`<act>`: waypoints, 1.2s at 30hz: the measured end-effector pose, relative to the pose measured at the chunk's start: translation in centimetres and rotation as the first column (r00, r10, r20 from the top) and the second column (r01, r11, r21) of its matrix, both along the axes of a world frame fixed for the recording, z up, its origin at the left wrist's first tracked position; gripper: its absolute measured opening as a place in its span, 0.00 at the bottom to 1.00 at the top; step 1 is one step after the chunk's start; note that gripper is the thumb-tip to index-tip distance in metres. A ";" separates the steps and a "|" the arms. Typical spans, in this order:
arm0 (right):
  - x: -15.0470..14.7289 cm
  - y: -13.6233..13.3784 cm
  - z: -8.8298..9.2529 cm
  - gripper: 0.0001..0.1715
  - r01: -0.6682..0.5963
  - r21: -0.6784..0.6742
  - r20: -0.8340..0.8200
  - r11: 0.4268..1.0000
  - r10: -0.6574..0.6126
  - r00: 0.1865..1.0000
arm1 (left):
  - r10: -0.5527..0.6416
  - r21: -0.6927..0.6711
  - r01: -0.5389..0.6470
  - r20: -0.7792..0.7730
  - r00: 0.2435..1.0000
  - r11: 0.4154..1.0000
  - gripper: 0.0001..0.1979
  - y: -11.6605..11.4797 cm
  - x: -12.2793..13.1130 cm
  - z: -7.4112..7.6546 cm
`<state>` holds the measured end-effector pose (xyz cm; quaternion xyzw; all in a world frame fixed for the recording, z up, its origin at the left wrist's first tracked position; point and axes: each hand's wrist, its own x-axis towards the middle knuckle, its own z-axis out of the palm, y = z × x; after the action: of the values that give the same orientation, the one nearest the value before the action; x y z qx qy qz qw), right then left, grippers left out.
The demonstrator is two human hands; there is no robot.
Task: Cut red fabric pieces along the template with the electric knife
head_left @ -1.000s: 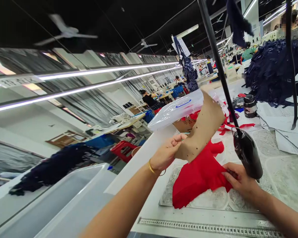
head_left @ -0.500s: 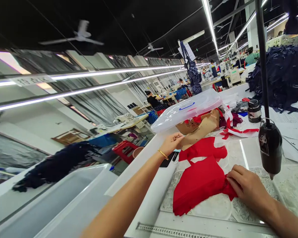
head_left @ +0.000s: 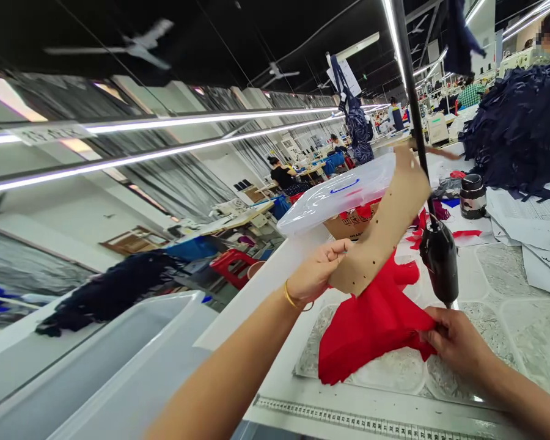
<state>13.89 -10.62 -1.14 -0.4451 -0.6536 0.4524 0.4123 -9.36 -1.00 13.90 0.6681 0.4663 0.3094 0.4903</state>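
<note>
Change: the perforated brown paper pattern (head_left: 380, 226) has lifted from its low position against the carton and now stands angled upward above the fabric.
Workspace: a long white garment-factory table (head_left: 275, 373) runs away from the viewer, with sewing stations and a seated co-worker (head_left: 282, 175) in the distance.
Right of table: a heap of navy fabric strips (head_left: 508, 128) lies behind loose white paper sheets (head_left: 531, 256).
Table surface: a mottled grey work mat (head_left: 495, 318) lies inside a printed measuring strip (head_left: 362, 421).
Behind the work: a clear plastic lid (head_left: 334, 198) rests over a cardboard carton (head_left: 348, 228).
Overhead: a black cylindrical hanging tool (head_left: 439, 263) descends on a pole just beside the pattern.
Task item: the red fabric piece (head_left: 371, 330) lies on the mat, beneath the pattern.
Left hand (head_left: 318, 272): thumb and fingers are pinched on the pattern's lower edge.
Right hand (head_left: 453, 342): fingers are clenched on the fabric's right edge.
</note>
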 end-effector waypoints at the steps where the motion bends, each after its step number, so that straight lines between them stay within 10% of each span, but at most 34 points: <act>1: 0.1 0.0 0.0 0.12 0.024 0.023 0.031 0.999 -0.025 0.999 | 0.017 0.012 -0.017 -0.046 0.999 1.000 0.28 0.6 -0.7 -0.5; 10: 0.1 0.1 -0.4 0.19 0.015 0.156 0.218 0.988 -0.050 0.975 | 0.145 0.083 -0.133 -0.153 0.978 0.988 0.27 6.4 -5.9 -3.2; 19: 0.5 0.0 -0.4 0.20 0.010 0.157 0.299 0.988 -0.057 0.952 | 0.031 -0.107 -0.072 -0.343 0.939 0.992 0.34 6.3 -5.4 -9.8; 28: 0.3 -0.2 -0.9 0.19 0.011 0.255 0.305 0.967 -0.091 0.948 | 0.119 0.167 -0.047 -0.458 0.881 0.985 0.24 11.1 -9.3 -6.6; 36: 0.9 0.1 -1.3 0.18 0.048 0.372 0.302 0.927 -0.169 0.938 | 0.570 0.722 -0.124 -0.416 0.709 0.680 0.12 15.2 -11.0 -6.6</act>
<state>14.83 -10.47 -2.46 -0.4673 -0.7586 0.2212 0.3966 -20.33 14.21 7.33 0.7478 0.5871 0.3091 -0.0234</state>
